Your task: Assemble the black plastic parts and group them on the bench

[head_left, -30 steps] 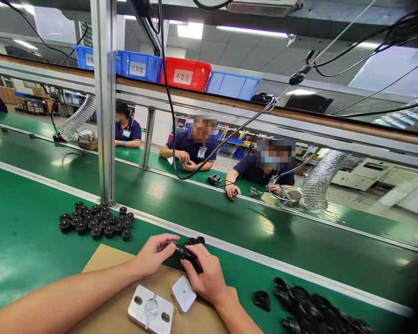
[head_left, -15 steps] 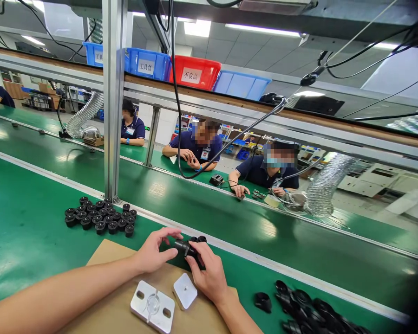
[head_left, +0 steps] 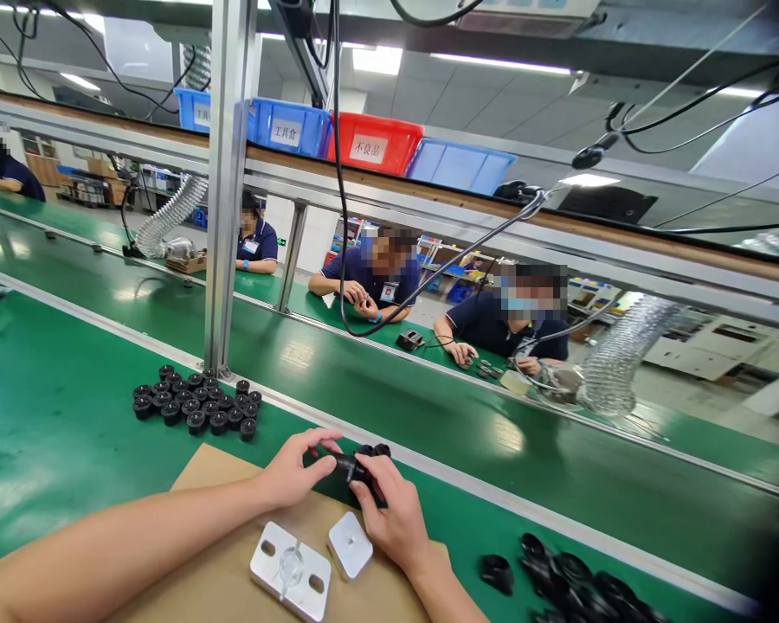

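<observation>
A black cylindrical plastic part [head_left: 346, 467] is held above the far edge of the brown board. My right hand [head_left: 395, 512] grips its right end between thumb and fingers. My left hand [head_left: 293, 469] curls round its left end, thumb below and fingers above, partly hiding that end. More black parts [head_left: 381, 450] show just behind my right fingers. On the board below lie a silver metal block [head_left: 273, 567] with a round recess and two slots, and a smaller square metal block [head_left: 350, 545] beside it.
Several short black round parts [head_left: 196, 421] stand grouped at the left. A pile of black curved parts [head_left: 571, 567] lies at the right, with one loose piece [head_left: 496, 573] beside it. A metal post [head_left: 224, 216] rises behind the round parts. Co-workers sit across the green conveyor [head_left: 389, 381].
My left hand has closed in on the left end of the black part, covering more of it. The whole view has shifted slightly, so the scene sits farther right.
</observation>
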`<state>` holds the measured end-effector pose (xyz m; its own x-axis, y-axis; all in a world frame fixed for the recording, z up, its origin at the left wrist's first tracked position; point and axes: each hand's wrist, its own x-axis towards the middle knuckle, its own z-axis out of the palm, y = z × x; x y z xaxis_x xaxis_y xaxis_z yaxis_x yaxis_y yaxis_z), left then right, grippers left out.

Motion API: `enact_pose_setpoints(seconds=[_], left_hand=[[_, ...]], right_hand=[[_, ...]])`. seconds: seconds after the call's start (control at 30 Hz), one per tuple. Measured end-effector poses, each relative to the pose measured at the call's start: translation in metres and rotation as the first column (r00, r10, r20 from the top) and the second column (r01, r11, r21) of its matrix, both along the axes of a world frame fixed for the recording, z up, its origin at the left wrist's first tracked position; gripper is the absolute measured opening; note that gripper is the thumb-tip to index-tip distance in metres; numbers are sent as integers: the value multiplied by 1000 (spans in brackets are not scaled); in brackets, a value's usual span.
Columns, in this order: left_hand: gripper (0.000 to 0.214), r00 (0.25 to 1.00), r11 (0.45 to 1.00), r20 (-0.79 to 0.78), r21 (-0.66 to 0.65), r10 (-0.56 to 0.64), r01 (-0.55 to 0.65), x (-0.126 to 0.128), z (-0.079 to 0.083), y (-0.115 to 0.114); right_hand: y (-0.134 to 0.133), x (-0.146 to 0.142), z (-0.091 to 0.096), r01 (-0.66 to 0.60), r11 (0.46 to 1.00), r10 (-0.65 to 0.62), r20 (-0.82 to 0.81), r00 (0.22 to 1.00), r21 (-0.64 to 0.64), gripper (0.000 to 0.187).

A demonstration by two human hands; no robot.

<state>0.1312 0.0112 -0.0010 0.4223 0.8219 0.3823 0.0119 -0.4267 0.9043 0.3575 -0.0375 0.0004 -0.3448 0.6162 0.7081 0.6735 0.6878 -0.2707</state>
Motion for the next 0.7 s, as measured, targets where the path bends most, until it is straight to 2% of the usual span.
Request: enact_pose_setpoints(seconds=[0.13,0.23,0.37,0.43,0.5,0.6,0.7], left_hand=[[55,997,996,-69,80,32,-26,0,1,-3],[59,984,987,-163,155,77,-51,-1,2,-5],[60,920,955,-355,289,165,-59,-9,11,4],[60,846,934,-469,347,255,-89,-18,22,15],[58,731,907,-568,387,377,-167,-31,37,27],[60,511,853,-684,409,521,-323,-59,56,44],[68,328,826,-785,377,525,-419,-88,66,61]], right_hand=[[0,-1,3,25,998,-24,28,999,-62,21],[2,0,6,41,998,-34,146,989,-42,17],[4,3,10,122,991,-102,280,954,-53,20],[5,5,16,163,981,-121,314,942,-110,23],[5,7,30,194,958,-119,321,940,-213,29],[6,19,61,313,869,-194,318,928,-384,29],[4,47,91,479,764,-338,365,868,-432,33]])
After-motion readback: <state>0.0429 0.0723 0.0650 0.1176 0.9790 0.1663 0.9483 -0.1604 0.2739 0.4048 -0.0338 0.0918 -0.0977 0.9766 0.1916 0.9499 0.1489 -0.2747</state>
